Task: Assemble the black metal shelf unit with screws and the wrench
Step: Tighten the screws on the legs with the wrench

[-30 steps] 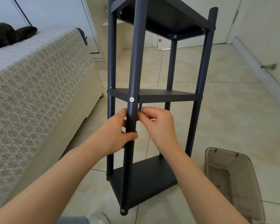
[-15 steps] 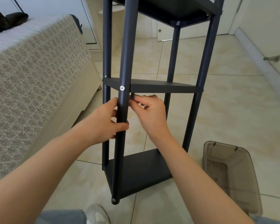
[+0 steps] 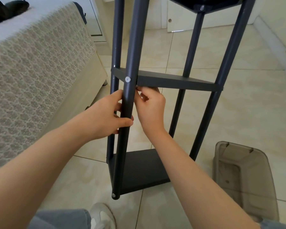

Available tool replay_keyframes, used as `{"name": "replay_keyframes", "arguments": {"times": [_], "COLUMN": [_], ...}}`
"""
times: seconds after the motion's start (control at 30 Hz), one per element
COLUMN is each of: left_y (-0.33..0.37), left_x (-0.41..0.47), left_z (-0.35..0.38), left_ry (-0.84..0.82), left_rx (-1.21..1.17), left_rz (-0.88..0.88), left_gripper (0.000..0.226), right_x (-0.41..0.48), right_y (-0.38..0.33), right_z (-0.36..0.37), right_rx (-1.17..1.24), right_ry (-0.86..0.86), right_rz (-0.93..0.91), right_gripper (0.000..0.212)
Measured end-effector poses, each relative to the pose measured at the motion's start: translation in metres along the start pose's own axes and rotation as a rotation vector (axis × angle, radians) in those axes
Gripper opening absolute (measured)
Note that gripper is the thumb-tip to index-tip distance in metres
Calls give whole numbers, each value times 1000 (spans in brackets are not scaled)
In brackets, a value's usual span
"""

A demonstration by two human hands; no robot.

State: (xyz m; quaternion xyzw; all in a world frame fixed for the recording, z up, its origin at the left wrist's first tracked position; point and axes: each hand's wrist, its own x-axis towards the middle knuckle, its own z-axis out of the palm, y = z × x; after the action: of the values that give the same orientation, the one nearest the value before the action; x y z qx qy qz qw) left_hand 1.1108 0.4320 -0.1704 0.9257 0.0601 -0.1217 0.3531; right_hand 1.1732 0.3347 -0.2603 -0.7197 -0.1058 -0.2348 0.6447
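The black metal shelf unit (image 3: pixel 172 80) stands upright on the tiled floor, with a bottom shelf (image 3: pixel 144 171), a middle shelf and part of a top shelf in view. A silver screw head (image 3: pixel 127 79) shows on the near post (image 3: pixel 129 100) at the middle shelf. My left hand (image 3: pixel 109 116) grips that post just below the screw. My right hand (image 3: pixel 149 108) is right of the post, its fingers curled and pinching something small under the middle shelf's corner; what it pinches is hidden. No wrench is visible.
A bed with a patterned cover (image 3: pixel 31 71) runs along the left. A translucent grey plastic bin (image 3: pixel 243 179) sits on the floor at the lower right. My shoe (image 3: pixel 101 215) is near the post's foot. A white door and wall are behind.
The view has tilted down and come closer. Both hands stay at the near post below the middle shelf; my right hand's fingers have risen to the shelf's underside.
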Motion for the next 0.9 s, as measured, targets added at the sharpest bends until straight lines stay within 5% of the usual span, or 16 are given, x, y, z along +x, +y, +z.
{"name": "replay_keyframes", "arguments": {"times": [0.67,0.9], "left_y": [0,-2], "left_x": [2,3], "left_z": [-3,-2], "left_ry": [-7,-3], "left_rx": [-19,-50], "left_rz": [-27,-28], "left_gripper": [55,50], "right_x": [-4,9], "right_y": [-17,-34], "right_z": [-43,-43], "right_rx": [-142,-138], "right_ry": [-398,-402], "right_rz": [389,356], "right_gripper": [23,27]}}
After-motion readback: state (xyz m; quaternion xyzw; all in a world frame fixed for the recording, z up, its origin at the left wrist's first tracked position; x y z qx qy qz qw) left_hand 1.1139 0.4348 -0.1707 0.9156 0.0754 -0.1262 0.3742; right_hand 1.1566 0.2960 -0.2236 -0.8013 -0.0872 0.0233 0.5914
